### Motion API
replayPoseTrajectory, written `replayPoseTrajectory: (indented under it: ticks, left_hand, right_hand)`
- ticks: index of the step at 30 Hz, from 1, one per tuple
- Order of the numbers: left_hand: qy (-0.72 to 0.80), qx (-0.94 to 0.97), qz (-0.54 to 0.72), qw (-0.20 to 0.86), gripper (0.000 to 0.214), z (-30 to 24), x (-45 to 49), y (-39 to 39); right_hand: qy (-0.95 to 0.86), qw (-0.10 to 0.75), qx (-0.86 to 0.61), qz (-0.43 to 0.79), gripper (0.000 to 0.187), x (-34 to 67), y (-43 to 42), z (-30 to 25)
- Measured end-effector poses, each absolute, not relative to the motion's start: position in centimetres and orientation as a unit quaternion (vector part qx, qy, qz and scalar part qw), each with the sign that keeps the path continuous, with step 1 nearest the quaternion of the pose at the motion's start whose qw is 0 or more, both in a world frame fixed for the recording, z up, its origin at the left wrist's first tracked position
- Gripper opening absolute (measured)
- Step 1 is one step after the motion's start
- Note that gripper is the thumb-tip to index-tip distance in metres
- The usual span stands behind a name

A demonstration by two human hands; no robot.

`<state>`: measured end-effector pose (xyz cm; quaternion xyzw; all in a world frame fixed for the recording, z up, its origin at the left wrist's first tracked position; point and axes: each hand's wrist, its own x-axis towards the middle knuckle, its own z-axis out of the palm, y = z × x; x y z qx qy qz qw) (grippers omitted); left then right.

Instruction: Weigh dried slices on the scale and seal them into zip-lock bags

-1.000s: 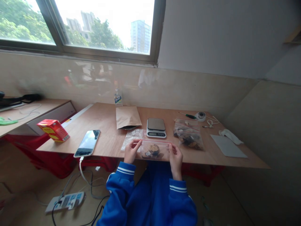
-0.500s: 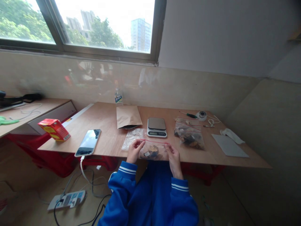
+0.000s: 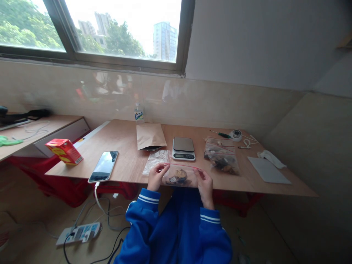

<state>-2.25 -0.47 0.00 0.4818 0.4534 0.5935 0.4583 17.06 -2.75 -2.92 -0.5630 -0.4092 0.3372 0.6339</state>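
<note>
A small clear zip bag with a red seal strip and dark and tan pieces inside lies at the near edge of the wooden table. My left hand pinches its left top corner. My right hand pinches the right end of the seal strip. Both hands sit low at the table's front edge, blue sleeves below them.
Behind the bag stand a digital scale, a brown paper pouch, empty clear bags and a fuller zip bag. A phone on a cable and a red carton lie left. Screwdriver, tape roll and grey sheet lie right.
My right hand slid left along the seal, then back right a little. The bag stayed at the table edge, and my left hand held its corner.
</note>
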Motion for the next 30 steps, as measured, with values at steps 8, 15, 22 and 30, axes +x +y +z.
replayPoseTrajectory:
  ticks: [8,15,22,30]
  left_hand:
    - [0.482,0.469,0.616,0.411,0.027,-0.3,-1.6,-0.7]
    - [0.419,0.484,0.637,0.43,0.023,-0.6,-0.9,-0.8]
    - [0.396,0.461,0.64,0.47,0.023,-1.2,-0.7,-0.5]
    - [0.4,0.476,0.618,0.481,0.021,-1.0,-1.0,-0.6]
  right_hand:
    - [-0.398,0.653,-0.594,0.251,0.039,16.7,-2.9,-2.8]
    - [-0.366,0.706,-0.449,0.407,0.053,15.8,-2.7,-2.9]
    - [-0.361,0.686,-0.476,0.415,0.031,15.4,-2.2,-3.7]
    - [-0.383,0.666,-0.507,0.39,0.031,16.0,-2.3,-3.4]
